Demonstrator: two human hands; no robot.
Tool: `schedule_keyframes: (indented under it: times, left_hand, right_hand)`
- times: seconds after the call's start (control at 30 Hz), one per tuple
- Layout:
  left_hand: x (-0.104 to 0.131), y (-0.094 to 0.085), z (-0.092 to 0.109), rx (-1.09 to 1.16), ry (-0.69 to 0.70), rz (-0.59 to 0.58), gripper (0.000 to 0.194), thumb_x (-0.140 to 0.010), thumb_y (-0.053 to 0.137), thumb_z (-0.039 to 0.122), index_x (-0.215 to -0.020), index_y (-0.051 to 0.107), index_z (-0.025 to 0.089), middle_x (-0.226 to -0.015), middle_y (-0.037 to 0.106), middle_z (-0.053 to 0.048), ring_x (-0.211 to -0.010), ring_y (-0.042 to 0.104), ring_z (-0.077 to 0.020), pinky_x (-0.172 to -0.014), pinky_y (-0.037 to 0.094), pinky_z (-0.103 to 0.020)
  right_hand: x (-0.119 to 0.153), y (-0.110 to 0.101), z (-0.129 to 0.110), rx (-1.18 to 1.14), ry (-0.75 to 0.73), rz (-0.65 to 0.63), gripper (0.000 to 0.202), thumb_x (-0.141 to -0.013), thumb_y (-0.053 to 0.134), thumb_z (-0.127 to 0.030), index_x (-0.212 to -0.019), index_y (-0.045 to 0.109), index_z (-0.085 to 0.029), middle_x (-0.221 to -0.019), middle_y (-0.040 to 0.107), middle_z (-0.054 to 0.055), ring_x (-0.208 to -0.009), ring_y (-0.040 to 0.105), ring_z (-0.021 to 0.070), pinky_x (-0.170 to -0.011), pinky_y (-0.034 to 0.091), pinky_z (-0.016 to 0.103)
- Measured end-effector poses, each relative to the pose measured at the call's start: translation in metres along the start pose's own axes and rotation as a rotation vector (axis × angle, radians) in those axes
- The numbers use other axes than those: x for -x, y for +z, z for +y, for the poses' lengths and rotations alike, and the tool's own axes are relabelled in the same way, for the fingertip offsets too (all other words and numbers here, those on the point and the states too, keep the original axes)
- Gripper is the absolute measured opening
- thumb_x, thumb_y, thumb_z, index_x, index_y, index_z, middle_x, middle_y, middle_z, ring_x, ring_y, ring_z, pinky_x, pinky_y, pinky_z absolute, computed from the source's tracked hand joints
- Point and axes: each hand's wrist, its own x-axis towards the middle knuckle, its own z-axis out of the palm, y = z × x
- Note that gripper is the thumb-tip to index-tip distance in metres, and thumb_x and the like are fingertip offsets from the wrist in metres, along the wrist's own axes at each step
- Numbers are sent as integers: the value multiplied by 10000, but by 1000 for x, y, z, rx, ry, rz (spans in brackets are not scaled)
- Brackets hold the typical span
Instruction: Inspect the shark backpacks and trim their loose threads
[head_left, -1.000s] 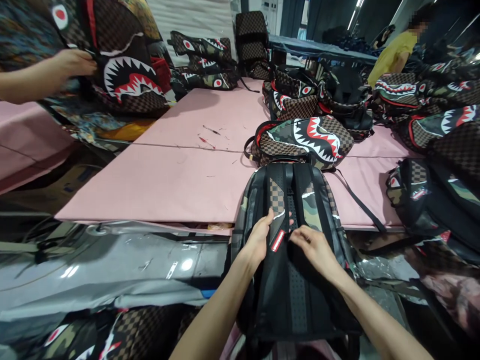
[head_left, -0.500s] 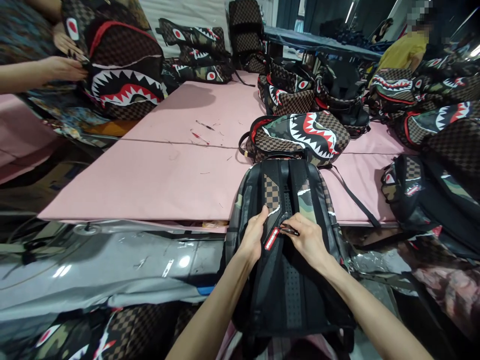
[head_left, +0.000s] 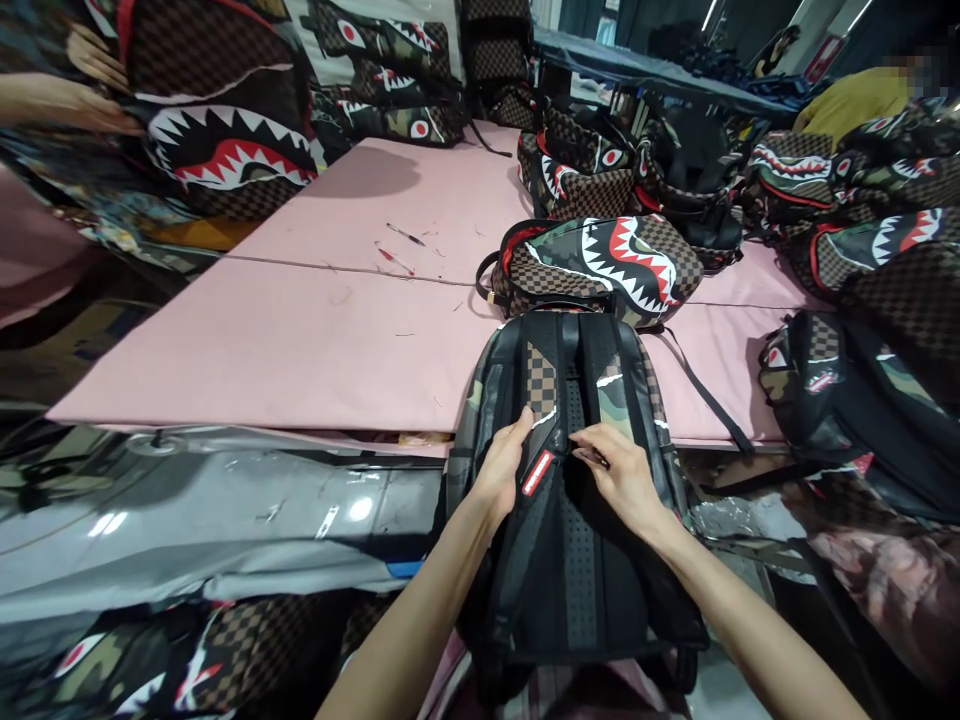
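A black backpack (head_left: 577,600) stands in front of me with its back panel and shoulder straps facing me. Checkered and camouflage patches show on the straps. My left hand (head_left: 504,460) grips the left shoulder strap (head_left: 541,385), thumb on top, just above a red label (head_left: 537,473) with white lettering. Close by on the right, my right hand (head_left: 616,465) pinches a small dark tool (head_left: 589,456), perhaps thread snips or tweezers, mostly hidden by the fingers. Its tip is near the strap's inner edge; whether it touches, I cannot tell.
Another shark-mouth backpack (head_left: 600,265) lies behind on the pink table (head_left: 300,350). Two pens (head_left: 405,234) and thread scraps lie farther left. More bags (head_left: 885,400) crowd the right side. A co-worker's hand (head_left: 97,108) holds a bag (head_left: 225,120) at the upper left.
My right hand has turned slightly, and less of the dark tool shows. My left hand keeps its hold on the strap. The co-worker's bag sits higher and farther left in view.
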Motion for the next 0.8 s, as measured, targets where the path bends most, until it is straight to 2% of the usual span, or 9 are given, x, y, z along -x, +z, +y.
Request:
schedule_keyframes:
  times: [0.1,0.17,0.27,0.3,0.37,0.47,0.6,0.8]
  left_hand:
    - [1,0,0,26,-40,5,460,-650,681,522,-845,686,105,-832,711,-99,-802,656,-218,-799,475,-317]
    - [2,2,0,45,-43,16,454,-656,683,509,-858,686,102,-847,711,-103,-805,658,-219,-807,479,-321]
    - [4,9,1,69,-14,37,441,-680,671,488,-890,685,100,-893,709,-109,-844,653,-223,-827,476,-321]
    - [6,11,2,79,-4,41,431,-686,670,478,-896,684,102,-908,707,-110,-858,650,-223,-833,474,-318]
    - [9,17,4,96,16,41,417,-689,671,465,-898,682,104,-921,706,-108,-871,648,-224,-838,471,-317]
    - [13,24,9,82,66,48,423,-686,672,465,-904,678,103,-924,705,-108,-879,643,-236,-831,467,-326]
    - [15,32,12,51,132,81,443,-680,669,477,-909,677,98,-960,697,-113,-924,628,-243,-857,445,-328]
    - [17,38,10,22,200,115,471,-677,655,507,-915,675,101,-1012,682,-119,-992,599,-245,-905,407,-337]
  right_hand:
    - [-4,-29,10,149,140,182,167,-833,520,-315,-886,611,-185,-815,622,44,-728,581,174,-644,440,275]
    - [-6,-53,16,398,280,257,213,-832,515,-351,-894,621,-177,-782,626,56,-638,569,179,-572,402,281]
    - [-1,-73,11,759,398,260,340,-824,525,-354,-1111,571,-179,-972,635,128,-634,594,222,-549,375,312]
    - [3,-72,5,779,393,230,403,-818,536,-368,-1177,525,-184,-1025,627,139,-659,609,239,-553,385,320]
    - [14,-59,-10,649,320,102,439,-824,529,-398,-1210,472,-197,-1048,633,119,-748,635,257,-590,423,328]
    - [31,-29,-32,378,227,-63,286,-880,447,-374,-1110,501,-211,-973,670,57,-835,648,221,-675,462,309]
    - [39,-8,-45,316,260,-3,225,-898,425,-331,-1026,551,-196,-922,690,48,-806,660,203,-689,467,296]
    - [32,-9,-48,408,259,26,244,-901,416,-298,-1021,589,-174,-818,705,52,-742,666,194,-642,445,265]
